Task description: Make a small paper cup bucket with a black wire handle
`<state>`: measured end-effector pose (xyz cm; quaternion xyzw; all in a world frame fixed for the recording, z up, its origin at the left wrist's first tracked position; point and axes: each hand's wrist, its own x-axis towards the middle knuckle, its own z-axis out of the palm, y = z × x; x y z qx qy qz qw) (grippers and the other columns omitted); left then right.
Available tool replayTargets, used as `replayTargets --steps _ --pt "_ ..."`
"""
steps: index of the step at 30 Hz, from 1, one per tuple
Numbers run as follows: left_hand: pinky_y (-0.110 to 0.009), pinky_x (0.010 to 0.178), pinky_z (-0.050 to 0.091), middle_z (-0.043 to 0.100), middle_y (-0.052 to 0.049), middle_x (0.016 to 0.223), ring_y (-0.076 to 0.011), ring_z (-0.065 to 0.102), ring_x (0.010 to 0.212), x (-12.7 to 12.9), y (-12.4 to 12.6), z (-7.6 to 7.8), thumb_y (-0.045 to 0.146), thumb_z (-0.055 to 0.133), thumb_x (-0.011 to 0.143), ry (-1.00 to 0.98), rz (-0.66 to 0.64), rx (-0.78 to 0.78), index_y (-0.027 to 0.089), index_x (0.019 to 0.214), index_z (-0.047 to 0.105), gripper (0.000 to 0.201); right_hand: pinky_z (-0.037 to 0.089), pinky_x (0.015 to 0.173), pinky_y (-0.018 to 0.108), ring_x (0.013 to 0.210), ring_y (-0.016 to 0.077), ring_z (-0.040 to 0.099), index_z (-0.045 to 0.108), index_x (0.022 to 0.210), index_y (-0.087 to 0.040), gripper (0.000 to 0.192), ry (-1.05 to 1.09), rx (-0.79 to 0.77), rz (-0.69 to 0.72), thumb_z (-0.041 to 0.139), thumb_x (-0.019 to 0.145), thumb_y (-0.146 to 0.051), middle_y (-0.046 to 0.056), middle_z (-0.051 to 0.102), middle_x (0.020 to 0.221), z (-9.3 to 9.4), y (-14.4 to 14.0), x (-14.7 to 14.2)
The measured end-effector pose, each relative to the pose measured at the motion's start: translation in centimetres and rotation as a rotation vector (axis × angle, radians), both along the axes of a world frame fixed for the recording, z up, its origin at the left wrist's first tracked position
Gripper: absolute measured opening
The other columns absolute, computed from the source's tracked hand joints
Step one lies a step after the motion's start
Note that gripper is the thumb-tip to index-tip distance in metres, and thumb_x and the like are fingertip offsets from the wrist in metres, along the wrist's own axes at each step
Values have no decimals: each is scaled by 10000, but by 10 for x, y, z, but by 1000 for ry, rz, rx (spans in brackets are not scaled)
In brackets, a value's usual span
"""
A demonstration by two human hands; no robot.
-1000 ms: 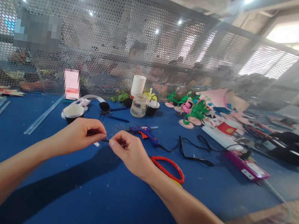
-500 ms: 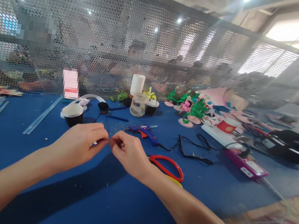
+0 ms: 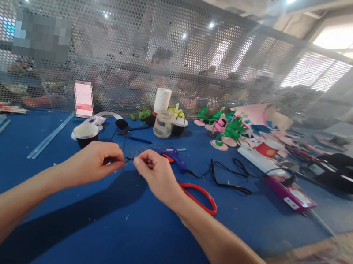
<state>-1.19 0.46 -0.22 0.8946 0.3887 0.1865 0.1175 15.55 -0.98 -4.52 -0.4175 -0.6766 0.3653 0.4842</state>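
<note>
Both hands pinch one tiny dark piece between them. The left hand has its grip closed on the piece with thumb and first finger. The right hand has its grip closed on the other end, and the fingertips of the two hands almost touch. The piece is too small to tell what it is. It sits just above the blue table, near the middle of the view.

At 3 o'clock from the right hand, just beside the wrist, lie red scissors flat on the table. At 1 o'clock from the right hand lies a blue glue gun, and its black cord runs off to 3 o'clock. At 11 o'clock from the left hand stands a dark cup with a white rim. At 12 o'clock, farther back, stands a clear jar, with a stack of white cups behind it. At 2 o'clock, well apart from the hands, sit green and pink paper crafts. Clear glue sticks lie at 10 o'clock. A metal screen with holes stands along the far edge of the table.
</note>
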Motion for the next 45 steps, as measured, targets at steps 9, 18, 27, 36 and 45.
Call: replayTargets --steps 9,18,27,36,45 --pt "-220 565 368 544 -21 673 -111 492 610 4 -17 6 215 400 801 177 -83 227 141 716 579 212 311 503 204 493 73 392 487 614 -173 109 -336 144 -7 463 717 -147 -40 460 531 0 -7 -4" --pt "-181 510 359 532 28 595 -82 463 553 -4 5 4 298 478 754 -111 18 -205 152 661 551 187 333 499 191 518 64 393 488 685 -158 124 -89 -3 200 453 761 -249 -36 453 590 5 -9 -1" --pt "-185 494 342 490 33 563 -76 424 527 8 -1 -10 304 455 768 -171 67 -160 140 661 543 215 357 515 204 532 78 421 482 690 -161 104 21 -11 7 460 751 -241 -28 465 594 2 -1 0" --pt "-206 577 379 543 -7 681 -97 485 615 8 -14 1 213 414 798 1 -5 302 156 721 558 173 336 543 210 532 86 430 496 643 -175 122 -382 242 -42 432 702 -88 -21 498 587 5 -5 1" --pt "-195 529 389 561 17 619 -94 495 577 -5 9 1 323 504 731 -170 53 -223 154 683 567 187 348 514 187 532 68 422 509 686 -163 91 -193 136 144 451 752 -186 -27 497 605 5 -7 2"
